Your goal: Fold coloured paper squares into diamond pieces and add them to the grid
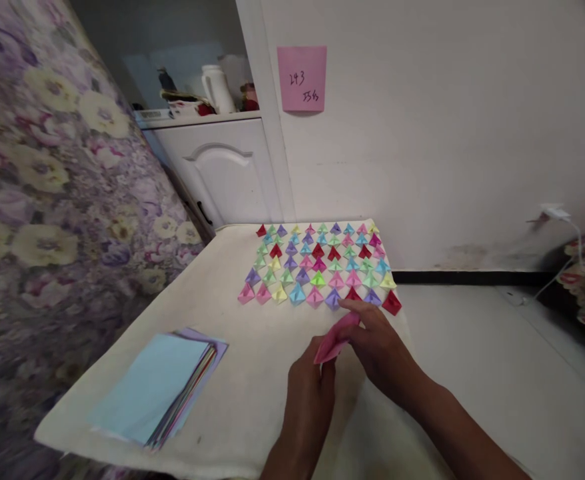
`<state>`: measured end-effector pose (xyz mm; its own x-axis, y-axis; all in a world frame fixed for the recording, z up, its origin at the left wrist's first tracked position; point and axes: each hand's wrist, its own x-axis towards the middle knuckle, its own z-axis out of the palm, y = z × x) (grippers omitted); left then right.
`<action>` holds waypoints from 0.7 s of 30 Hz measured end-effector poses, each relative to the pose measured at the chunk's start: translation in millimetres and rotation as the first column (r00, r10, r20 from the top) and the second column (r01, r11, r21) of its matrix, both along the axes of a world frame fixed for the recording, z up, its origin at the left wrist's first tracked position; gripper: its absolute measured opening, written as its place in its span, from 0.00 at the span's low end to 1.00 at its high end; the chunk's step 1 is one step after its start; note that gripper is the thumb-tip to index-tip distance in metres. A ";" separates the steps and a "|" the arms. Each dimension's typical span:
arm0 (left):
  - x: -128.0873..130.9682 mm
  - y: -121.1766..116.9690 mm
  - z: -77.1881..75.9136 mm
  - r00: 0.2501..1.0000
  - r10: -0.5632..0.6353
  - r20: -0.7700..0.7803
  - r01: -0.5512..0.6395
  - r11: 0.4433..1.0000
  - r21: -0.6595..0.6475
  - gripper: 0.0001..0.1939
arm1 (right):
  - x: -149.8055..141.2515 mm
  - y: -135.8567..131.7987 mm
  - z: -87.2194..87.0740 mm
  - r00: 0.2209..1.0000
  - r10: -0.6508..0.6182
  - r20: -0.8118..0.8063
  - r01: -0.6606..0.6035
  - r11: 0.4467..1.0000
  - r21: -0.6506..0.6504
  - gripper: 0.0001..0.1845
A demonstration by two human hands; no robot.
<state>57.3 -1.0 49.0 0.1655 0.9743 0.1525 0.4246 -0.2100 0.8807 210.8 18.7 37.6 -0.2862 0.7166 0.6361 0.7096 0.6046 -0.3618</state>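
Observation:
A folded pink paper piece (336, 339) is held between both hands above a cream table (232, 373). My left hand (308, 392) pinches its lower end with closed fingers. My right hand (380, 347) grips its upper end from the right, fingers curled. Just beyond the hands, several small folded paper shapes (320, 267) in red, pink, blue, green, yellow and purple lie in rows on the far part of the table. The nearest row ends with a red shape (391, 303) close to my right hand.
A stack of coloured paper sheets (160, 387), light blue on top, lies at the table's near left. A floral cloth (47, 200) hangs on the left. A white cabinet (222, 167) stands behind, a pink note (302, 77) is stuck on the wall, and a charger cable (567, 247) hangs at right.

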 end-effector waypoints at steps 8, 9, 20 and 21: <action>-12.3 7.9 1.3 0.988 -0.094 0.122 0.125 0.951 -0.281 0.14 | -0.9 5.3 -5.8 0.994 -0.004 0.105 0.009 0.999 -0.053 0.13; -13.6 8.6 1.4 0.979 -0.099 0.176 0.153 0.933 -0.326 0.16 | -0.9 5.5 -6.4 0.993 0.000 0.115 0.008 0.998 -0.064 0.12; -20.2 17.1 -20.7 0.999 -0.047 -0.008 0.042 0.950 -0.309 0.10 | -4.7 1.5 -17.7 0.973 0.157 0.170 -0.125 0.975 -0.184 0.12; -20.0 17.2 -21.3 0.998 -0.043 -0.051 0.026 0.956 -0.293 0.09 | -5.2 1.0 -17.9 0.971 0.170 0.169 -0.138 0.973 -0.188 0.12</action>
